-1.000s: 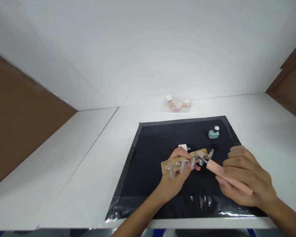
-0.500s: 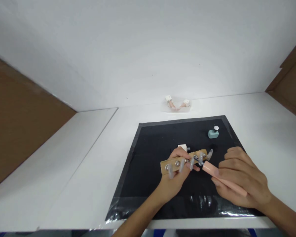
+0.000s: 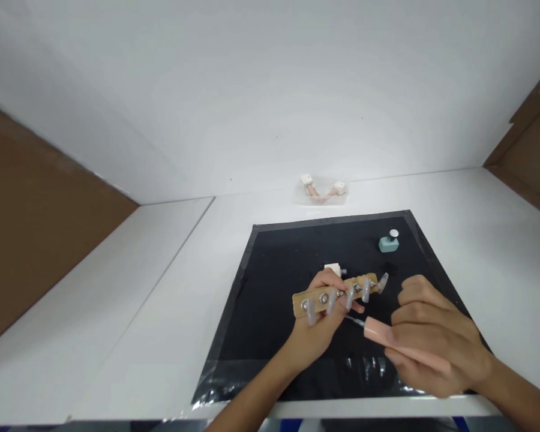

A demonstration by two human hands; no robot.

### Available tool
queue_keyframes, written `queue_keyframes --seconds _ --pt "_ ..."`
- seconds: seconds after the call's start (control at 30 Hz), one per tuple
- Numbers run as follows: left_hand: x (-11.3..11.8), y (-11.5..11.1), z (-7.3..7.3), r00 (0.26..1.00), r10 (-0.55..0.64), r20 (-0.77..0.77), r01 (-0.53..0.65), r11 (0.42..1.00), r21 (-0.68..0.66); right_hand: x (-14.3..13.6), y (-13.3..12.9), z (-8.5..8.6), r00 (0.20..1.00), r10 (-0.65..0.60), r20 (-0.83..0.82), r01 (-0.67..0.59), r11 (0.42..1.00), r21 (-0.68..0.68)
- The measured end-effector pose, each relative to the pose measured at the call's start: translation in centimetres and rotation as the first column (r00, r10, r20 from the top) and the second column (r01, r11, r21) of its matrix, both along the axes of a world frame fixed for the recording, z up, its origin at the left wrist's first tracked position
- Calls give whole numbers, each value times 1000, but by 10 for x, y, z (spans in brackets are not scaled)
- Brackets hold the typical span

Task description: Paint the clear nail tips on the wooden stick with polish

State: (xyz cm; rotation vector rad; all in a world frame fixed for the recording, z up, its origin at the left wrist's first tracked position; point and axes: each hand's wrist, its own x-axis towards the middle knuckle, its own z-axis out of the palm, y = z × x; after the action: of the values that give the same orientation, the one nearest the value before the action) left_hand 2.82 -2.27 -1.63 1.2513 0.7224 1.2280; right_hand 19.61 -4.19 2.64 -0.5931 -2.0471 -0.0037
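Observation:
Pinched in my left hand (image 3: 317,333) is a tan strip (image 3: 315,295) with metal studs and several translucent nail-shaped tips (image 3: 311,312) along it. My right hand (image 3: 436,339) is wrapped round a peach-coloured handle (image 3: 407,348), whose thin brush end (image 3: 355,321) points left, just below the strip near my left fingers. Whether the brush touches anything there is unclear. Partly hidden behind my left hand, a small white block (image 3: 332,268) lies on the black mat (image 3: 279,252).
A small teal bottle (image 3: 389,244) with a silvery round top stands at the mat's upper right. Behind the mat, a clear tray (image 3: 324,200) holds white-capped, peach-coloured items against the white wall (image 3: 270,90). Brown panels (image 3: 40,210) flank both sides.
The brush has come away from the strip's tips and moved down and slightly left with my right hand. My left hand and the strip have stayed put.

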Motion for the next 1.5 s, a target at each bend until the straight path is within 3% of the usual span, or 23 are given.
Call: queue_keyframes --seconds 0.17,0.3,0.4,0.53,0.7,0.9,1.1,1.23,1.3,1.43,1.5 --pt "0 0 1 1000 -5 19 5 1000 -22 5 1 -1 973 -103 -205 61 977 -203" --pt "-1 -1 -5 995 -99 18 101 989 -106 9 3 -3 940 -140 -311 -9 902 -432" --pt "-1 0 -11 975 -209 80 218 965 -144 10 4 -4 943 -90 -319 -89 859 -504" --pt "-1 0 -16 951 -268 155 293 941 -169 10 4 -5 959 -39 -281 -118 846 -520" --pt "-3 -1 -17 935 -303 185 335 926 -174 13 5 -6 946 -170 -277 7 862 -506" --pt "-1 0 -11 937 -298 180 330 926 -184 12 6 -3 961 -6 -278 -146 841 -522" --pt "-1 -1 -7 947 -300 112 318 921 -224 14 6 -5 949 -160 -273 -6 854 -521" --pt "-2 0 -9 947 -303 102 319 924 -213 12 6 -4 954 -2 -301 -165 834 -526" --pt "-2 0 -9 944 -313 102 328 920 -216 11 6 -3 962 22 -274 -171 827 -536" --pt "-3 -1 -7 950 -308 59 313 924 -221 13 7 -3 959 -128 -253 -32 840 -542" --pt "-3 -1 -5 954 -298 31 298 930 -217 14 8 -2 947 -141 -289 -36 846 -531"
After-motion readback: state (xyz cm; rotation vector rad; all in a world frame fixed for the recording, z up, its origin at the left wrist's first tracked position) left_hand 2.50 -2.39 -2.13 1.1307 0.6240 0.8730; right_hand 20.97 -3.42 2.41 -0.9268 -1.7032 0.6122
